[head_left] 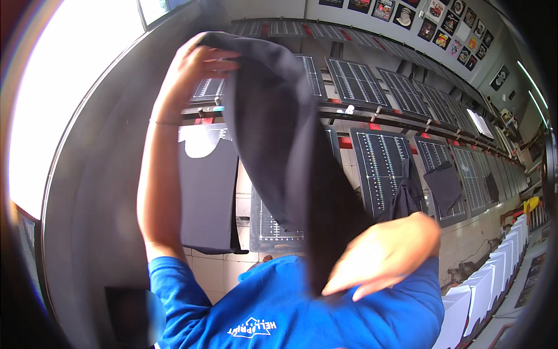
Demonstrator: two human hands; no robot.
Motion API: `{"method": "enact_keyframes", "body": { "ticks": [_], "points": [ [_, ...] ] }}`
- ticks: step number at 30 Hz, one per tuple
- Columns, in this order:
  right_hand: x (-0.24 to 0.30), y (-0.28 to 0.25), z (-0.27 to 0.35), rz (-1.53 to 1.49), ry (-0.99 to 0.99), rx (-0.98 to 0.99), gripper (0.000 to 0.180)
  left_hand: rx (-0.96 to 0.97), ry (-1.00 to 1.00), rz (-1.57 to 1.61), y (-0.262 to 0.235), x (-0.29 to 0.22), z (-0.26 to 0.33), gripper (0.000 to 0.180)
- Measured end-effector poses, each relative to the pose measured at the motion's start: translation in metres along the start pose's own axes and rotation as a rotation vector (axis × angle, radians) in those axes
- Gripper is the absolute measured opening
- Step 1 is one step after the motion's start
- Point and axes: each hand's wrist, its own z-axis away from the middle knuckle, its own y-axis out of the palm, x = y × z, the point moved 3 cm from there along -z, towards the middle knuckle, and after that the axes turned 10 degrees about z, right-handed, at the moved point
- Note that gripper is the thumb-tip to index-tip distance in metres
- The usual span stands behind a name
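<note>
A black cloth piece [273, 116] hangs stretched and folded between my two hands, blurred in parts. Raised at the upper left, my left hand [204, 61] grips its top edge, with fingers partly behind the fabric. Low on the right, close to my body, my right hand [386, 253] pinches the cloth's lower end and is smeared a little by motion. Under the cloth lies a dark printing board [276, 239] with white ruled markings, mostly covered from sight. To its left, a black shirt panel [209, 192] with a curved neck cutout lies flat on another board.
Further right, ruled boards [372, 151] stand in a row, some with crumpled dark cloth [444, 186] on them. A rail [395, 116] with small knobs runs behind. White panels [482, 291] line the right side. A grey wall [87, 174] rises close on the left.
</note>
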Motion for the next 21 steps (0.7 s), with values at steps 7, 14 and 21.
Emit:
{"method": "enact_keyframes", "body": {
  "ticks": [7, 14, 21],
  "points": [
    [-0.08, -0.097, 0.004, 0.261, 0.832, -0.445, 0.064, 0.255, -0.033, 0.604, 0.149, 0.054, 0.102, 0.083],
    [-0.046, -0.161, 0.099, 0.115, 0.749, -1.097, 0.016, 0.6, -0.74, -0.268, 0.062, 0.1, 0.192, 0.047],
    [-0.163, -0.19, 0.247, 0.53, 1.452, -0.596, 0.031, 0.008, 0.056, -1.026, -0.049, 0.08, 0.011, 0.02]
  ]
}}
